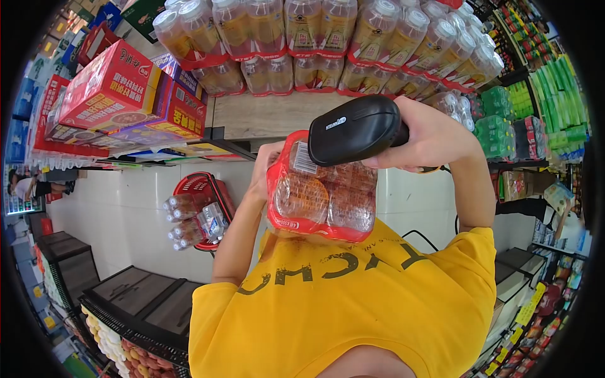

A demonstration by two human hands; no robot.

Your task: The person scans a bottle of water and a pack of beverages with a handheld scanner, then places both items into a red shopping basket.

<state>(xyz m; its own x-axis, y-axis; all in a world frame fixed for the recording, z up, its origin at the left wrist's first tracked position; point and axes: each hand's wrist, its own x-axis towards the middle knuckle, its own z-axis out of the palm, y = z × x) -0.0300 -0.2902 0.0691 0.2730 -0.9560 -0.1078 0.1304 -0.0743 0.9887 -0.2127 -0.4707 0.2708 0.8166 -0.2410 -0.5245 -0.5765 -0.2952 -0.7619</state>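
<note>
My left hand (263, 171) grips the left edge of a shrink-wrapped drink pack (324, 201) with red trim, held up in front of my yellow shirt. A white barcode label (304, 157) shows at the pack's upper left. My right hand (438, 135) is wrapped round the handle of a black handheld scanner (353, 129). The scanner's head overlaps the top of the pack, just right of the barcode; whether they touch is unclear.
Wrapped bottles (318, 28) line a wooden shelf (252, 113) ahead, with red cartons (110, 85) to its left. A red basket (195, 183) holding bottles stands on the floor at left. People are at the far left (38, 187) and right (558, 211).
</note>
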